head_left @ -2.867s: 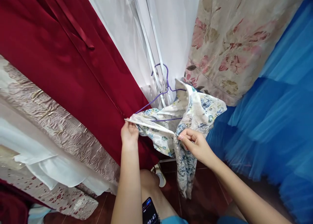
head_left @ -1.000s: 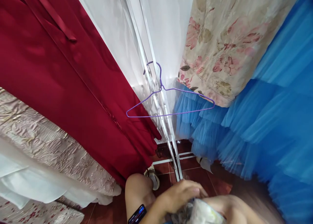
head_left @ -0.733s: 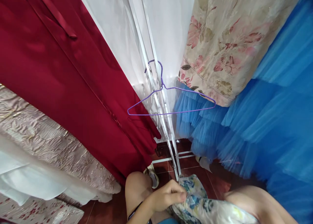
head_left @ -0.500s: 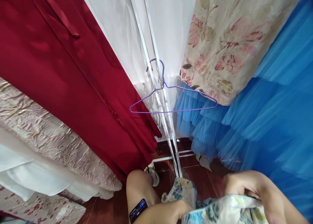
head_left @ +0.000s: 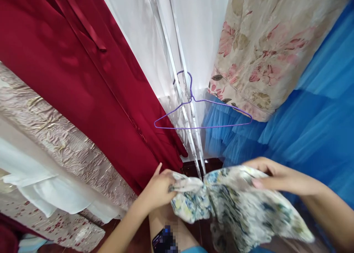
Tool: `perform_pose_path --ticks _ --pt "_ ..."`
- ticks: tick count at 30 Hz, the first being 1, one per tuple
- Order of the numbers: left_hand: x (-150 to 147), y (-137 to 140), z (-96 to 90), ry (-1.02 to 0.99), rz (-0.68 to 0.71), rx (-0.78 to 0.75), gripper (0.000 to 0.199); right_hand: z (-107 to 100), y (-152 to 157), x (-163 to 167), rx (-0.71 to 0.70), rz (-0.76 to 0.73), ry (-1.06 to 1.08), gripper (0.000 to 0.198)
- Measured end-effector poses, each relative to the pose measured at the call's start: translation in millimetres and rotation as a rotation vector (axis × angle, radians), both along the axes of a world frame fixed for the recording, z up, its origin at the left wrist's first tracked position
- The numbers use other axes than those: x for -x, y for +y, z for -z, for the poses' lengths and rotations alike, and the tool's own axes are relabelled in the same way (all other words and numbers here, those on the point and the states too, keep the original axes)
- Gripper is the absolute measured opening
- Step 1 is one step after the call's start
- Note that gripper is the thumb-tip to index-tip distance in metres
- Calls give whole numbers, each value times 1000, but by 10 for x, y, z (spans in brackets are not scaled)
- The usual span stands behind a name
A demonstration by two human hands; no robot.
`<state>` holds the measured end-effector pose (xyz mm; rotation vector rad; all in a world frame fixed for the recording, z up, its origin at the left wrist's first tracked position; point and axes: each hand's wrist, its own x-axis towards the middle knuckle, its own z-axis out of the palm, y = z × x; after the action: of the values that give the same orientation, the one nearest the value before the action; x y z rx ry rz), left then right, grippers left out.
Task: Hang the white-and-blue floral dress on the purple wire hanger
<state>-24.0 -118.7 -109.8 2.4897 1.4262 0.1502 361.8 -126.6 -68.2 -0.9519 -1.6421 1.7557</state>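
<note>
The blouse (head_left: 235, 205) hangs between the two hands, low in front of the person, over the lap; it is bunched near its middle and fans out wider on the right, its far lower corner reaching under the right forearm. The left hand (head_left: 160, 190) grips its left end, fingers curled on the cloth — one finger sticks up free of it; the right hand (head_left: 264, 175) pinches the upper edge, thumb in front, other fingers behind; both the hand and the cloth are blurred there.

Above, the purple hanger (head_left: 203, 127) hangs at the white poles (head_left: 169, 44); a gap shows between its bottom bar and the blouse's top edge, and the poles pass down behind the cloth. The left hand lies just beside the hem of the red dress (head_left: 91, 90); the right hand is near the edge of the blue tulle (head_left: 312, 120), so the open room is a wedge between those two — narrow at the floor (head_left: 189, 167), backed by white cloth (head_left: 204, 35) and a beige dress (head_left: 254, 57); below the left wrist, a phone (head_left: 160, 242) rests on the leg (head_left: 186, 240).
</note>
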Motion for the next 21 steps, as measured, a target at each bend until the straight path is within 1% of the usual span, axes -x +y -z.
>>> perform_pose_path --ticks 2,3,5,7,8,10,11,13,16,19,21 --pt "191 210 -147 81 -93 -72 20 -126 222 182 -186 37 -94 37" --pt "280 329 -222 123 -132 -105 23 -165 339 285 -247 54 -131 40" --pt "431 571 -378 215 -216 -174 27 -196 564 483 -353 144 -192 60" --pt "532 790 -550 286 -290 -281 29 -184 756 634 -454 257 -244 78" --pt "558 881 -644 307 -319 -344 29 -169 834 685 -504 314 -267 81" --pt "549 1016 -847 311 -354 -470 26 -135 948 735 -583 394 -311 80" --pt "514 1060 -951 295 -355 -530 23 -118 982 741 -603 402 -335 78" --pt "381 1109 -1146 245 -318 -626 15 -85 1004 738 -617 367 -367 72" --pt "68 1120 -1348 151 -197 -706 11 -31 950 758 -641 315 -399 64" --pt "-266 1118 -1399 22 -72 -708 14 26 858 819 -682 311 -458 65" --pt "-426 1131 -1368 -124 -28 -643 13 50 807 839 -685 313 -507 69"
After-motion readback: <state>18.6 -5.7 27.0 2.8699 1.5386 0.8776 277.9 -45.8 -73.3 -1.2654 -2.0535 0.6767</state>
